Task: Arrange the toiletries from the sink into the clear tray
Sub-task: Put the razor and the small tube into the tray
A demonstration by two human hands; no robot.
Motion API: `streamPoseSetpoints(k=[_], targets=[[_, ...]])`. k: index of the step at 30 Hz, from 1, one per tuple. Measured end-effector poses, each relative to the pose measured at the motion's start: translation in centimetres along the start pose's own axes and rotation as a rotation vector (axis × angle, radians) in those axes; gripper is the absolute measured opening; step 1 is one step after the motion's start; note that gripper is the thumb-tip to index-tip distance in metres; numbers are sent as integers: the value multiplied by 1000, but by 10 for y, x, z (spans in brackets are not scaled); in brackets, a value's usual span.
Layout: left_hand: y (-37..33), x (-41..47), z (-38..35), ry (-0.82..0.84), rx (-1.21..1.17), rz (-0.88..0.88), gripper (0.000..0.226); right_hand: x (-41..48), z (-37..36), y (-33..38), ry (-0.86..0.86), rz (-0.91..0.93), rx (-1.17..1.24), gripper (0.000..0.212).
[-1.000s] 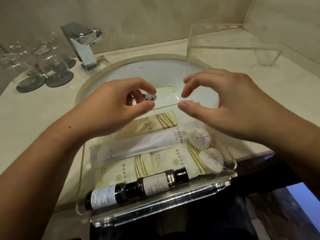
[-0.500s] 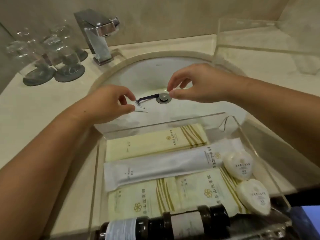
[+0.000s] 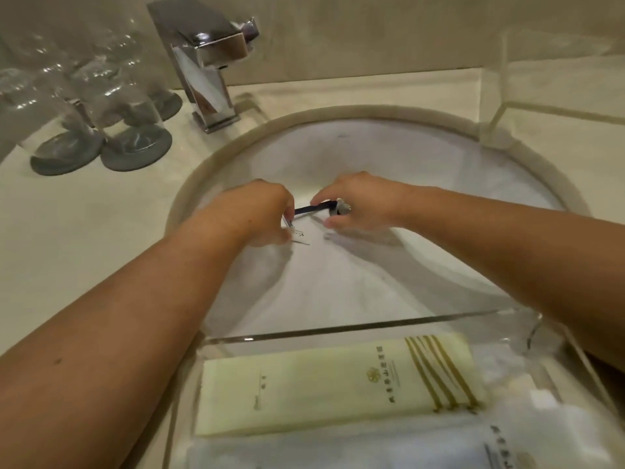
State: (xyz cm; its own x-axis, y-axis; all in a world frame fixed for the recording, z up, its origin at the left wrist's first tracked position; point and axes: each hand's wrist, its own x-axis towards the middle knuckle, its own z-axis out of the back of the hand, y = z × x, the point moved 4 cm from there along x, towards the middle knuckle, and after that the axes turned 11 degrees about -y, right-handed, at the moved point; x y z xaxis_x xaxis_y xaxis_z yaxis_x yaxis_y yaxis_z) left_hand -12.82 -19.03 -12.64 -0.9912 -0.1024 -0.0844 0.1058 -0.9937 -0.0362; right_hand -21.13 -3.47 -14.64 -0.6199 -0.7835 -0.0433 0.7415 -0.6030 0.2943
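A dark-handled razor (image 3: 313,209) in a clear wrapper lies at the bottom of the white sink (image 3: 338,154), over the drain. My left hand (image 3: 260,208) pinches the wrapper at the razor's head end. The fingers of my right hand (image 3: 365,201) close on the handle end and hide most of the drain. The clear tray (image 3: 338,328) sits across the sink's near edge. In it lie a pale yellow packet (image 3: 338,384) with gold stripes and a white packet (image 3: 338,448) just in front of it.
A chrome faucet (image 3: 206,62) stands behind the sink on the left. Upturned glasses (image 3: 111,96) on grey coasters stand at the far left. A clear acrylic stand (image 3: 541,79) sits on the counter at the back right.
Both hands dropped from above the tray into the basin and closed on the two ends of the razor. The camera leaned forward, so the tray's nearer items left the view.
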Motion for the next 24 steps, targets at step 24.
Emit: streamPoseSetpoints(k=[24], targets=[[10,-5,-18,166,-10,119,23,19,-14,-16,-175,10,-23,15]])
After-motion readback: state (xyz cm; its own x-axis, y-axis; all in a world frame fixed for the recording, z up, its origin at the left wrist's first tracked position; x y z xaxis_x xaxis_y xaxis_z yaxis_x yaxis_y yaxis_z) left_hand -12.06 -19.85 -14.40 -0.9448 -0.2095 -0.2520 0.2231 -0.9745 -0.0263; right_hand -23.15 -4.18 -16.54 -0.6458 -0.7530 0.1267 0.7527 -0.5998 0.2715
